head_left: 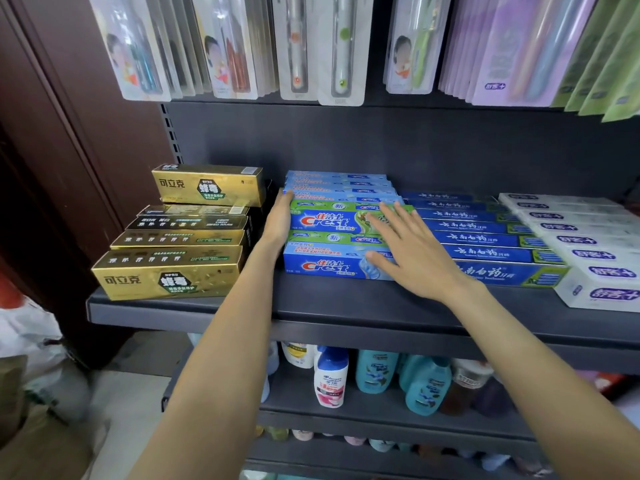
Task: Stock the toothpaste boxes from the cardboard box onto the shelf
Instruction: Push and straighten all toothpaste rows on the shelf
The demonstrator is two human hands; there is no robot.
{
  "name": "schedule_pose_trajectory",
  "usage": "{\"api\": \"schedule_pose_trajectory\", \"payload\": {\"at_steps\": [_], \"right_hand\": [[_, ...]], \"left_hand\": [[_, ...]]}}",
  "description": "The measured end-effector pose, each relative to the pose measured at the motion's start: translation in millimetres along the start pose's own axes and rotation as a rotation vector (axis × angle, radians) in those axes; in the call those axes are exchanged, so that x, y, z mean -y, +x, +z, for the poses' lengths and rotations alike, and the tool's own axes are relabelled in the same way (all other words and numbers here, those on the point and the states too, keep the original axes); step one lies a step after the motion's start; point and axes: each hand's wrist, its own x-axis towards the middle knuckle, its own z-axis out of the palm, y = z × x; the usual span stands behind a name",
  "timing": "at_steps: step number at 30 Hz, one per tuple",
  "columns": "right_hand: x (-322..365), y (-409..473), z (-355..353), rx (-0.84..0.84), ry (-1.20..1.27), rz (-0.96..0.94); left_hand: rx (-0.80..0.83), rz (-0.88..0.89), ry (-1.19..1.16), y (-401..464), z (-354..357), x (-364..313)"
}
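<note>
"Crest" and "佳洁士" on blue toothpaste boxes, "可立克" and "蜂毒" on gold boxes, "云南白药" on dark-blue boxes

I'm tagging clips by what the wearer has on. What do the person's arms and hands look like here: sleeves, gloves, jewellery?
Both forearms are bare as far up as the picture shows: no sleeve or cuff. The left hand and right hand wear no gloves, and no watch, bracelet or ring shows.

A shop aisle: dark metal shelving carries rows of boxed toothpaste, packaged toothbrushes hang above, and shampoo bottles fill the shelf below.
</note>
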Motion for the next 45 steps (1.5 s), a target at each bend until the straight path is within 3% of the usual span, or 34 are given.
{"api": "schedule_pose_trajectory", "payload": {"at_steps": [5,9,13,17,23,27,36,45], "right_hand": [[-1,-2,3,-0.002,-0.031,0.027],[-3,-2,5,0.001,-0.047,0.032],[-3,-3,6,0.003,-0.064,0.042],[-2,-3,4,0.013,-0.080,0.046],[12,28,-17,-0.020,-0.100,0.122],[15,86,-18,0.063,-0.156,0.079],[6,143,-7,0.211,-0.054,0.100],[-9,144,-2,0.359,0.130,0.152]], "left_hand": [[0.064,0.109,0.265,3,-4,-1],[-0.031,0.313,0.566,6,-1,-19],[0.045,0.238,0.720,18,3,-30],[0.074,0.166,0.646,31,3,-39],[0.128,0.162,1.037,41,7,-44],[0.180,0.105,1.230,45,8,-53],[0.224,0.165,1.255,46,6,-56],[0.289,0.182,1.018,46,14,-49]]}}
